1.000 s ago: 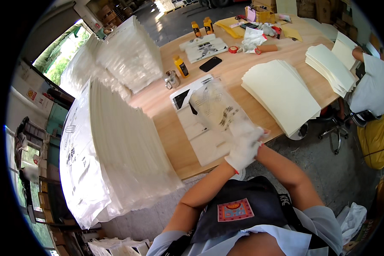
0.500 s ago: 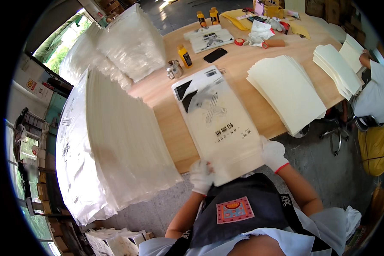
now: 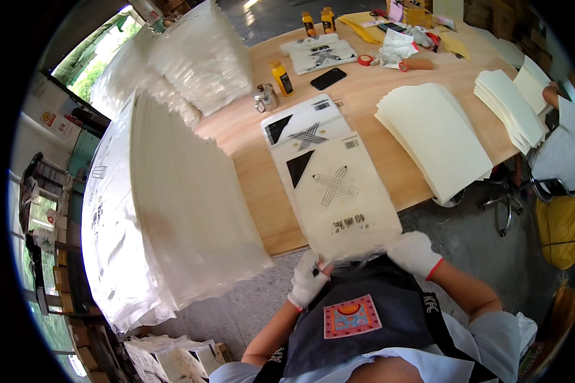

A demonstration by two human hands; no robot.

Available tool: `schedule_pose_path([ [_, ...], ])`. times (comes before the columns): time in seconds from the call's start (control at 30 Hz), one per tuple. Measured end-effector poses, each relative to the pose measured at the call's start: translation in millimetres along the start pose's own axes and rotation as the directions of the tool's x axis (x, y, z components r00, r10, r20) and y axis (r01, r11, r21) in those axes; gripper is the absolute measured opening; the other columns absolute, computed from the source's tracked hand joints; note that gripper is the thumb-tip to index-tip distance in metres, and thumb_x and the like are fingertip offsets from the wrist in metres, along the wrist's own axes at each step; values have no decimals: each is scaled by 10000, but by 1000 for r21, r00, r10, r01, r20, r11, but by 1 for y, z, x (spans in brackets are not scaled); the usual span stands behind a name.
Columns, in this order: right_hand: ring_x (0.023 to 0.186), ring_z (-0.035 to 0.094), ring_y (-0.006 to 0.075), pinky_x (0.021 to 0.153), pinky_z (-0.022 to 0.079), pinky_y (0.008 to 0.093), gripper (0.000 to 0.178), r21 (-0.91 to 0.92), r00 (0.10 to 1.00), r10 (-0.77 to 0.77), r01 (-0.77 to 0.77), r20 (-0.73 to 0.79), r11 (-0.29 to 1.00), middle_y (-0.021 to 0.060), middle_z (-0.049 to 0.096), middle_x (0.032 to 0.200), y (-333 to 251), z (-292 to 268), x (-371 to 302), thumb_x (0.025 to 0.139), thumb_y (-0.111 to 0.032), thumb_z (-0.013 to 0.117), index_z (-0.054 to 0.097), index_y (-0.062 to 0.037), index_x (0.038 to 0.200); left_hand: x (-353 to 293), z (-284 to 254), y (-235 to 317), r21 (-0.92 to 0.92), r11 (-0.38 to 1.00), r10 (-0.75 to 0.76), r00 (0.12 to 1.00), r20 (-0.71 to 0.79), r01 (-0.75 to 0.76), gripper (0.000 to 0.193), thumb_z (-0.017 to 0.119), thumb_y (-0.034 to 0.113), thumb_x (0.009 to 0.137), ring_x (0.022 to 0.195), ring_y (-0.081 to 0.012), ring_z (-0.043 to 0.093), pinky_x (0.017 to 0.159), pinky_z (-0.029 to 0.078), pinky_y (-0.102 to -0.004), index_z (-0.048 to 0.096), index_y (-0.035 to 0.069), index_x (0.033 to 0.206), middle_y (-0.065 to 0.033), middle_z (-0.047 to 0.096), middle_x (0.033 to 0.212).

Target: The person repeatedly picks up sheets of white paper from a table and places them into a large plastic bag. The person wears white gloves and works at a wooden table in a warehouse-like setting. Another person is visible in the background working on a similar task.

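Note:
A clear plastic bag of cream paper (image 3: 345,210), printed with crossed pencils and a black corner, lies at the table's near edge. Its open-looking, crumpled near end hangs toward my apron. My left hand (image 3: 308,277), in a white glove, is closed on the bag's near left corner. At the near right corner, my gloved right hand (image 3: 415,254) grips the same bag, its fingertips partly hidden by the plastic. Beneath and beyond it lies another printed bag (image 3: 284,150) with the same design.
A tall stack of filled bags (image 3: 191,198) rises at left, with wrapped bundles (image 3: 201,60) behind. Paper sheets (image 3: 434,137) are fanned at right. A phone (image 3: 329,78), metal cup (image 3: 265,97) and yellow bottle (image 3: 281,78) stand farther back. A co-worker's sleeve (image 3: 565,140) shows far right.
The bag in my hands has come toward me and down, uncovering the printed bag beneath. Both hands have drawn slightly closer to my body, still at its near end.

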State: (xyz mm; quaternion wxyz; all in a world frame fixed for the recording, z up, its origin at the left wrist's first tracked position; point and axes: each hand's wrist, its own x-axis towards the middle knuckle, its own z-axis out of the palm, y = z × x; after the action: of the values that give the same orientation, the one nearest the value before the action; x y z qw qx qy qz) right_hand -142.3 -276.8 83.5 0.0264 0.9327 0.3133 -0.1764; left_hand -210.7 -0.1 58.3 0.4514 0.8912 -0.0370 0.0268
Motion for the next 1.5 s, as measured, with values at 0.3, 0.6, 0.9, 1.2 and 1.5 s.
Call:
schedule_pose_path([
  [0.3, 781, 644, 383, 655, 495, 495, 275, 192, 970, 71, -117, 231, 974, 164, 663, 837, 26, 70, -36, 855, -251, 440, 654, -82, 816, -92, 26, -135, -251, 857, -467, 884, -6, 451, 135, 607, 172, 838, 692, -217, 598, 598, 467, -336, 515, 104, 910, -53, 576, 791],
  [0.6, 802, 610, 124, 672, 498, 269, 291, 870, 964, 136, -141, 230, -472, 63, 612, 1011, 15, 113, 58, 917, -210, 531, 527, -21, 1138, 39, -14, -1, -273, 930, -264, 964, -38, 244, 243, 572, 272, 896, 598, -134, 531, 539, 428, -308, 549, 31, 865, -78, 548, 673],
  [0.9, 1029, 571, 145, 864, 464, 287, 426, 769, 891, -313, 60, -328, -636, 65, 572, 1195, -75, -72, 123, 915, -265, 561, 483, -12, 1249, -18, -213, 209, 619, 759, 501, 787, -360, -200, 118, 634, 170, 798, 538, -195, 517, 484, 431, -324, 567, 74, 783, -56, 497, 634],
  [1.2, 535, 579, 123, 497, 451, 224, 442, 867, 734, -499, 493, -460, -74, 104, 640, 708, -189, -300, 178, 863, -446, 598, 633, -6, 862, -65, -406, 88, 93, 995, 97, 227, -969, -30, 134, 486, 88, 923, 672, -56, 431, 588, 349, -201, 570, 2, 866, 29, 484, 713],
  [1.5, 709, 603, 115, 649, 488, 268, 332, 819, 724, -653, 502, -223, 278, 37, 660, 856, -135, -173, 134, 866, -404, 602, 650, -92, 967, -98, -116, -180, -337, 938, -346, 219, -912, 79, 504, 452, 281, 955, 1114, -227, 499, 918, 428, -335, 346, 5, 1364, -151, 473, 1296],
])
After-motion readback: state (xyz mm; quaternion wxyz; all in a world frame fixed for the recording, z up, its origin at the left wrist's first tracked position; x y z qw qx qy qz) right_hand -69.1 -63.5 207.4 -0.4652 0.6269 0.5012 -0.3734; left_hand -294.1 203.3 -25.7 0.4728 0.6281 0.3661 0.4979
